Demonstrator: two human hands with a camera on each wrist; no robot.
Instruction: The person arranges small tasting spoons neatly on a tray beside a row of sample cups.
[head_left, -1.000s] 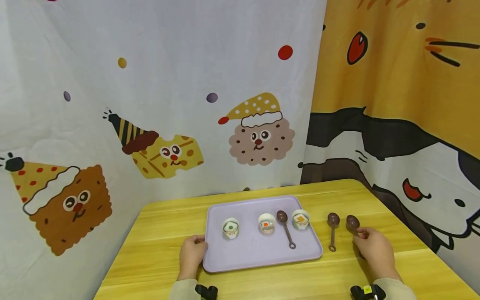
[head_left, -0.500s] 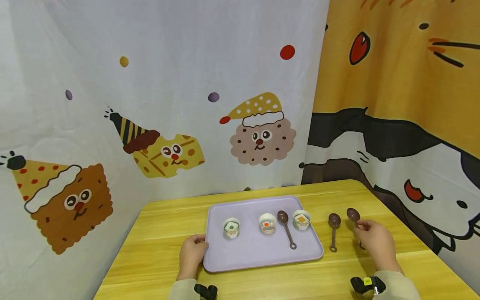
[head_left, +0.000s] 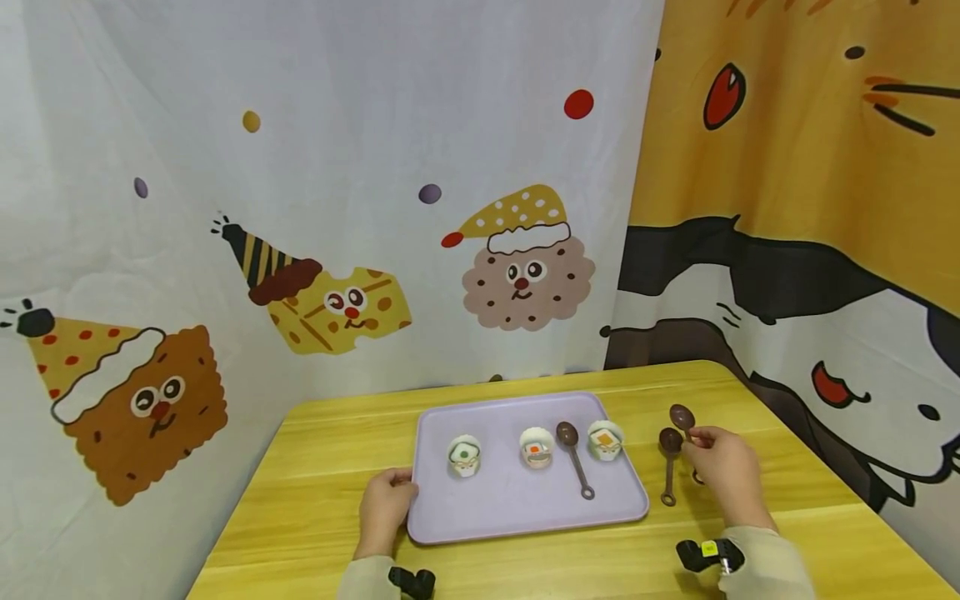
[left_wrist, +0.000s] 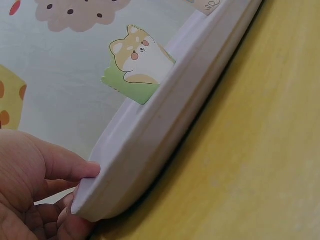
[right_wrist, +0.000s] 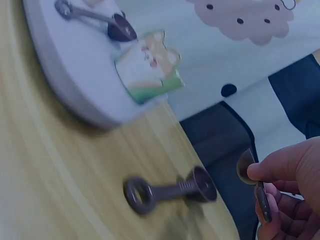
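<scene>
My left hand (head_left: 385, 508) grips the left edge of a lilac tray (head_left: 487, 504), thumb over the rim and fingers below, as the left wrist view shows. My right hand (head_left: 723, 467) pinches a brown measuring spoon (head_left: 681, 416) by its handle, raised over the table. Just left of it, a second brown spoon (head_left: 671, 440) with a ring-ended handle lies on the tabletop. On the tray are a third brown spoon (head_left: 567, 434) and three small printed cups: a left cup (head_left: 464, 456), a middle cup (head_left: 537, 447) and a right cup (head_left: 605, 440), which bears a dog picture (right_wrist: 150, 65).
The yellow wood-grain table (head_left: 330, 442) runs back to a white curtain (head_left: 360, 125) with cartoon prints. A second, orange curtain (head_left: 795, 150) hangs along the right side. Black wrist cameras sit on both sleeves.
My right hand has lifted its spoon and carried it leftward, close to the spoon lying on the table. The left hand stays at the tray's edge; the tray and cups keep their places.
</scene>
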